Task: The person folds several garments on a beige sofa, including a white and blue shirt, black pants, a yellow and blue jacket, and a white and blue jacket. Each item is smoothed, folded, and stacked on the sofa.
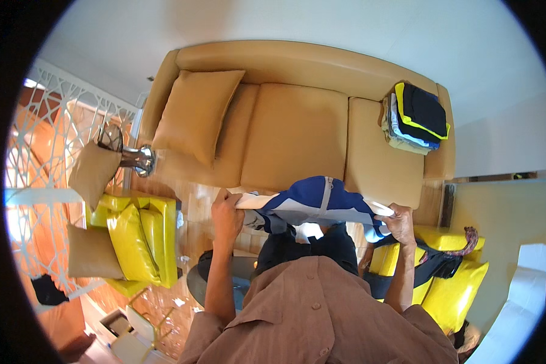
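Both hands hold up a blue, white and grey zip-front jacket (pixel 295 200), stretched between them in front of my legs. My left hand (pixel 227 211) pinches its white part at the left end. At the opposite end my right hand (pixel 398 223) grips another white part. A pale zipper runs down the blue middle, and the lower part of the garment hangs mostly out of sight. Just beyond it stands a tan sofa (pixel 295 132). A stack of folded clothes (pixel 418 118), with black and yellow pieces on top, rests on the sofa's right seat.
A tan cushion (pixel 195 113) leans at the sofa's left end. Yellow armchairs (pixel 164 245) flank me, the right one (pixel 455 291) with dark clothing (pixel 437 268) draped over it. A dark round table (pixel 200 277) is close by my left arm. White scraps (pixel 179 301) lie on the wooden floor.
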### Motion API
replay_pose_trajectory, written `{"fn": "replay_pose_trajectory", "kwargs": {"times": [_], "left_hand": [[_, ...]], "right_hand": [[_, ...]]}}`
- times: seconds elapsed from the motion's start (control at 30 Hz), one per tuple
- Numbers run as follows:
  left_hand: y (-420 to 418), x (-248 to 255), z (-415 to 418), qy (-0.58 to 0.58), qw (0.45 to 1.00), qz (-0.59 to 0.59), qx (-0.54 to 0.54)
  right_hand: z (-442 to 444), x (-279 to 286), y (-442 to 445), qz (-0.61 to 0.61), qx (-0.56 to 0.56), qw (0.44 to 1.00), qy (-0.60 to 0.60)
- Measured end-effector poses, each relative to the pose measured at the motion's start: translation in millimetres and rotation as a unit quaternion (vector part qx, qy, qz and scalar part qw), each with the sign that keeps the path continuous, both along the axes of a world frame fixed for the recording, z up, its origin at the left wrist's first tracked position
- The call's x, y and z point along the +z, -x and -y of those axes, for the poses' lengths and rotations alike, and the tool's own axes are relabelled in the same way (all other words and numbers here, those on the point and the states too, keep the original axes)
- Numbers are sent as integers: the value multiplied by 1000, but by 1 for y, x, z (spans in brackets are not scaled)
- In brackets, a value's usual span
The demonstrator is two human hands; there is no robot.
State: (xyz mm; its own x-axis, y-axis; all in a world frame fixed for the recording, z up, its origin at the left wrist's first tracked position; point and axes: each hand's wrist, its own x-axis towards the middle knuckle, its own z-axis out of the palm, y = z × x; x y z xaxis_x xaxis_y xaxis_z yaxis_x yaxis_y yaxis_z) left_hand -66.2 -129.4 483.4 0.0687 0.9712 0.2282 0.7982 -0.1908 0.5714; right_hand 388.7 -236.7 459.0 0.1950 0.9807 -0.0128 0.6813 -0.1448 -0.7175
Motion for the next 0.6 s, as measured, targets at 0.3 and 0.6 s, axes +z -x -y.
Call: {"fn": "replay_pose_trajectory", "kwargs": {"times": [0.3, 0.6], "left_hand": [[63, -49, -8, -13, 998, 39, -40], [85, -43, -34, 11, 995, 16, -99]], "right_hand": [[13, 3, 50, 121, -16, 992, -27], [-26, -15, 61, 137, -68, 988, -17]]}}
